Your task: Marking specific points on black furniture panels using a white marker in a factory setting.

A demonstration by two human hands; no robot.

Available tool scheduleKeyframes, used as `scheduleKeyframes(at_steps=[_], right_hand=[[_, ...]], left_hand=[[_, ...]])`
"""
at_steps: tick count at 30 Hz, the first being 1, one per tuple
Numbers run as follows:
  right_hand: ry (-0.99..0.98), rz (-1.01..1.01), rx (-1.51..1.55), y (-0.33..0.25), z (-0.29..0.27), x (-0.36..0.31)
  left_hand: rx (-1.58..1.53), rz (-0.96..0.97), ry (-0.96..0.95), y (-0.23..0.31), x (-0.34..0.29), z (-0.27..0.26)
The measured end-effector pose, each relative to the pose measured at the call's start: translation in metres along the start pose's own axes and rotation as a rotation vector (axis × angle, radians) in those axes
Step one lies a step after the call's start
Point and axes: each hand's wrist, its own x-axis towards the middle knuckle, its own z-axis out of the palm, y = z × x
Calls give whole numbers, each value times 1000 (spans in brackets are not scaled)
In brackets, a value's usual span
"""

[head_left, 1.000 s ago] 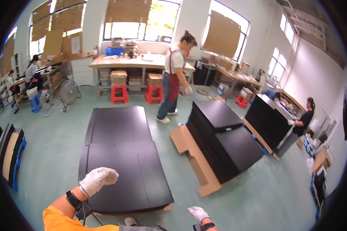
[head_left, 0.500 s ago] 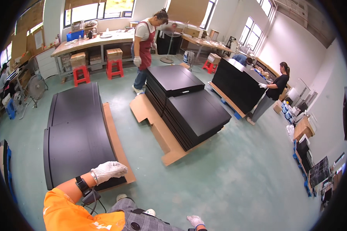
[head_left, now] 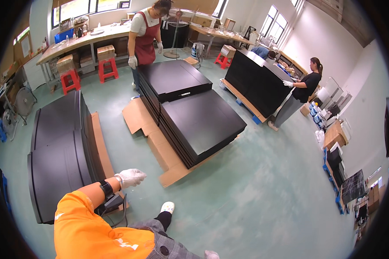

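Observation:
My left hand point(head_left: 132, 177), in a white knitted glove, hangs over the floor beside the left stack of black panels point(head_left: 58, 155). Its fingers are loosely curled together and nothing shows in them. Only a small gloved piece of my right hand point(head_left: 211, 254) shows at the lower edge; its fingers are hidden. In front of me a stack of black panels point(head_left: 203, 121) lies on brown cardboard point(head_left: 157, 149), with a taller pile at its far end. Neither hand touches a panel.
A person in a red apron point(head_left: 147, 41) stands behind the middle stack. Another, in black point(head_left: 307, 86), touches the tall black stack point(head_left: 257, 86) on a pallet. Red stools point(head_left: 108, 69) stand by the workbench point(head_left: 90, 36). A fan point(head_left: 25, 101) is at left, loaded pallets point(head_left: 333, 181) at right.
My view has shifted forward and right, so the stacks sit further left. My left hand has swung off the left stack's edge over the floor. My foot has stepped forward; my right hand has dropped lower.

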Motion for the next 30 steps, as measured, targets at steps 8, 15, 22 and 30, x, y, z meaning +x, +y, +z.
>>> scheduleKeyframes(at_steps=[8,15,22,30], right_hand=[[229,40,-289,0,-146,59],[46,-157,-167,-38,-245,164],[-233,-331,-581,-23,-405,298],[-207,-485,-983,-36,-598,464]], left_hand=[[255,-17,142,160,85,16],[216,108,104,188,138,41],[90,-23,356,190,157,68],[-69,-176,582,188,177,139]])
